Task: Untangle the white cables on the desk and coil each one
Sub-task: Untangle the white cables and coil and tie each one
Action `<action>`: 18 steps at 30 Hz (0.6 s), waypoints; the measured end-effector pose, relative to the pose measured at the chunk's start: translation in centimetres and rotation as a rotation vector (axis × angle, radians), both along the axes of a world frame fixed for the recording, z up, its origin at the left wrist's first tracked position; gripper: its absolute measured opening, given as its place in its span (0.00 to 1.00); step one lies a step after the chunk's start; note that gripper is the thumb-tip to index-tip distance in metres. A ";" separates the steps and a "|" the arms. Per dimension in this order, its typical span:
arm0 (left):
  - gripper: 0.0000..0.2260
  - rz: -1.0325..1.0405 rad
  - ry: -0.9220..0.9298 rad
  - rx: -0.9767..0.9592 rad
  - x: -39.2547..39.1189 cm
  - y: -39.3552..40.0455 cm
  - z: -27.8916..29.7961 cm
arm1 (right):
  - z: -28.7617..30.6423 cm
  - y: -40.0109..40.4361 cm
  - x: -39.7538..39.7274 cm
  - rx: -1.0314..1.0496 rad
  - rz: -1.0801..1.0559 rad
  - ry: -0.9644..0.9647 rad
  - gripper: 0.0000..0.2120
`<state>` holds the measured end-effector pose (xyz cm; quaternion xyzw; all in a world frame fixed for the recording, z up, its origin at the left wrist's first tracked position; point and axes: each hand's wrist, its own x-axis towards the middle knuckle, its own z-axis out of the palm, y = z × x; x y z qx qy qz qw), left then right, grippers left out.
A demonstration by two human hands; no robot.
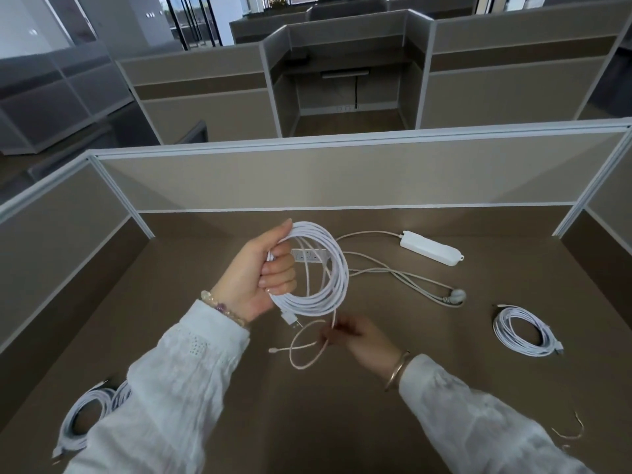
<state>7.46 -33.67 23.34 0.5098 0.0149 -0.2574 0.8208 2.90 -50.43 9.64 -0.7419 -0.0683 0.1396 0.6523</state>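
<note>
1. Brown table (342, 422) boxed in by beige partition panels (307, 179); more cubicles behind them.
2. Far left on the table: coiled white cables (82, 419), partly hidden by a white sleeve (164, 388).
3. Left hand (263, 275) raised above the table, fingers curled round a big white cable coil (325, 268), grip closed on its left side.
4. Loose tail (307, 347) hangs from the coil, looping down.
5. Right hand (359, 336), blurred, pinches that tail just below the coil.
6. Power strip (431, 248) behind, its cord running to a plug (456, 295).
7. Right: another finished coil (526, 330) flat on the table, well apart.
</note>
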 end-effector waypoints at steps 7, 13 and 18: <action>0.21 0.131 -0.034 0.051 1.1 2.9 0.4 | -2.1 -4.3 -0.1 -0.004 -0.285 0.095 0.09; 0.21 0.309 -0.161 0.269 2.2 4.5 -0.6 | -1.4 -7.3 -0.3 -0.054 -0.254 0.034 0.04; 0.20 0.548 -0.229 0.324 2.8 4.1 -0.2 | -2.2 -6.6 -2.4 -0.182 -0.003 0.093 0.04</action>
